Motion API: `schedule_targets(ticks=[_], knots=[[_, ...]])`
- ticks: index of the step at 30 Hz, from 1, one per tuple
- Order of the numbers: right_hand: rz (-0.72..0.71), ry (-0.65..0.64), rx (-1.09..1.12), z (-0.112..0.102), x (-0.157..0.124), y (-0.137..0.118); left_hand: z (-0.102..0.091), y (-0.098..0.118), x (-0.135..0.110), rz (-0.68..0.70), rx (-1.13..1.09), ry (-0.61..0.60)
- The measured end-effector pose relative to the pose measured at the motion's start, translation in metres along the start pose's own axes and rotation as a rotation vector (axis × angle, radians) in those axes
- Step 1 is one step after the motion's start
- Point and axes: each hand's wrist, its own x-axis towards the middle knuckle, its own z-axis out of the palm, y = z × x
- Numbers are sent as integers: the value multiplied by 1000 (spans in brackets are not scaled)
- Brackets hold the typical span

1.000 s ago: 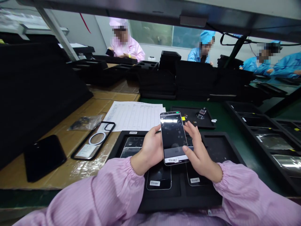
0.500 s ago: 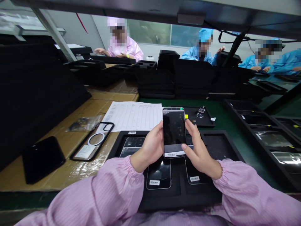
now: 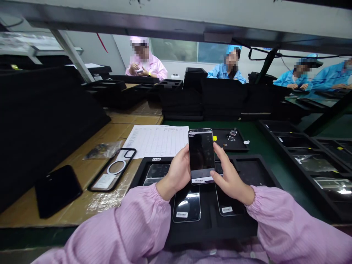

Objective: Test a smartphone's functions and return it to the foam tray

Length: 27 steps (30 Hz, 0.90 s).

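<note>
Above a black foam tray (image 3: 209,223), my left hand (image 3: 177,167) is closed round the left side of a smartphone (image 3: 202,152), holding it upright and tilted. Its screen is dark, with small text at the top and a barcode label at the bottom. My right hand (image 3: 229,178) grips the right edge, thumb on the lower front corner and fingers along the side. Under my hands, the tray holds a phone with a barcode label (image 3: 188,205), another labelled phone (image 3: 228,205) and a partly covered phone (image 3: 156,171).
Left on brown cardboard lie a clear phone case (image 3: 112,170), a dark flat device (image 3: 57,190) and a plastic bag (image 3: 101,149). A printed sheet (image 3: 161,141) sits behind the tray, near a small black tray (image 3: 239,143). More phone trays (image 3: 299,141) stand right. Co-workers sit beyond stacked trays (image 3: 224,99).
My view has tilted up a little, so the bench sits lower in the picture. My right fingers are now against the phone's edge. The co-worker in pink has brought both hands together.
</note>
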Motion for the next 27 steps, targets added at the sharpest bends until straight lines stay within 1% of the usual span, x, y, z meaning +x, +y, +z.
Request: schedule_targets(ticks=[7,12,18,27], knots=[[34,-24,28,2,0,-1,-3,-2,2,-2,-22,-3],[74,-24,57,4,-2,-1,-4,-2,3,7,8,12],[70,-18,134,6,-2,0,-3,-2,3,-16,15,29],[118,-10,178,9,-4,0,-1,-4,2,14,-11,26]])
